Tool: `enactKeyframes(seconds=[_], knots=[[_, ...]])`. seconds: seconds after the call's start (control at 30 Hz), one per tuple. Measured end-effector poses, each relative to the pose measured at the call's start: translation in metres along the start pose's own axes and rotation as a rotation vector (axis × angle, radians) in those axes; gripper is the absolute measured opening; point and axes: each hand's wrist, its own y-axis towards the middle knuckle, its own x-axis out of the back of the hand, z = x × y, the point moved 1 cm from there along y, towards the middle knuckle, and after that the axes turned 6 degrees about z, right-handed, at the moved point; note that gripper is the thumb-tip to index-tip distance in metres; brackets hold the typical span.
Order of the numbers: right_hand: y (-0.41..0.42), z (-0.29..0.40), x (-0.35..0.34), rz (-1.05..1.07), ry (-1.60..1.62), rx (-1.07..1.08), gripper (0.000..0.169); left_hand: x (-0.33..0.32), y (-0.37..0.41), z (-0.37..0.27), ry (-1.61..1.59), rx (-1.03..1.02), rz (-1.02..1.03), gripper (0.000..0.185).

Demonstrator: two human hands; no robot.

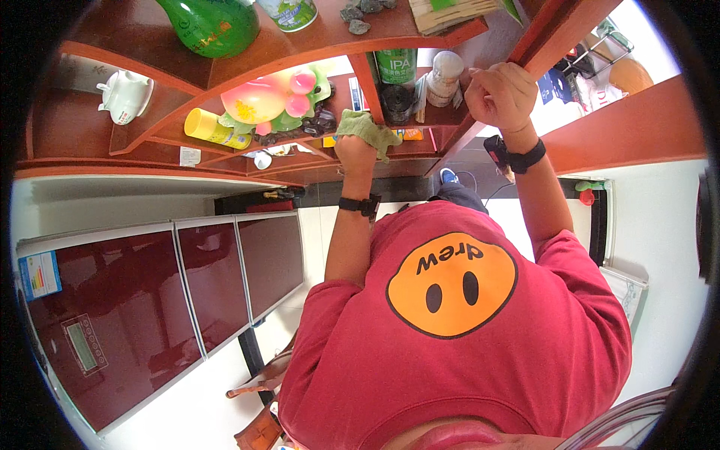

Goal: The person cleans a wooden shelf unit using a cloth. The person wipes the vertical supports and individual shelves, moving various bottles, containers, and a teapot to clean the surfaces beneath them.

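My left hand point(355, 156) is closed on a green cloth point(368, 130), which drapes over the front edge of a reddish wooden shelf unit point(315, 48). Beside the cloth are a pink and yellow peach-shaped ornament point(256, 101) and a yellow spray can point(216, 128). My right hand point(502, 95) is curled around the wooden upright point(531, 48) at the shelf unit's right side; its fingertips are partly hidden. Near it stand a white lidded jar point(444, 79) and a green IPA can point(396, 66), with a dark cylindrical container point(397, 103) below the can.
A green glass bottle point(216, 25), a printed cup point(289, 12) and several grey stones point(360, 14) occupy the upper shelf. A white teapot point(125, 95) sits at left. Below, a dark red refrigerator point(124, 315) flanks my left side; a wooden chair point(261, 377) is behind it.
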Motion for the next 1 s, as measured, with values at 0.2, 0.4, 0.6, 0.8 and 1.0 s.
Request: enactKeyframes(seconds=[0.2,0.4,0.6,0.8,1.0], knots=[[0.003,0.002,0.003,0.002,-0.022,-0.002,0.021,0.026,0.024,-0.020,-0.105,-0.013,-0.167,0.020],[0.003,0.003,0.003,0.012,-0.003,-0.007,0.021,0.070,0.072,-0.046,-0.208,0.013,-0.273,0.025],[0.002,0.002,0.001,0.031,0.014,-0.021,0.021,0.103,0.116,-0.065,-0.273,0.010,-0.405,0.022],[0.008,0.004,0.003,0.015,0.039,-0.016,0.021,0.105,0.121,-0.076,-0.545,0.193,-0.328,0.022],[0.009,0.006,0.005,0.041,0.055,-0.039,0.022,0.079,0.096,-0.058,-0.716,0.288,-0.245,0.034]])
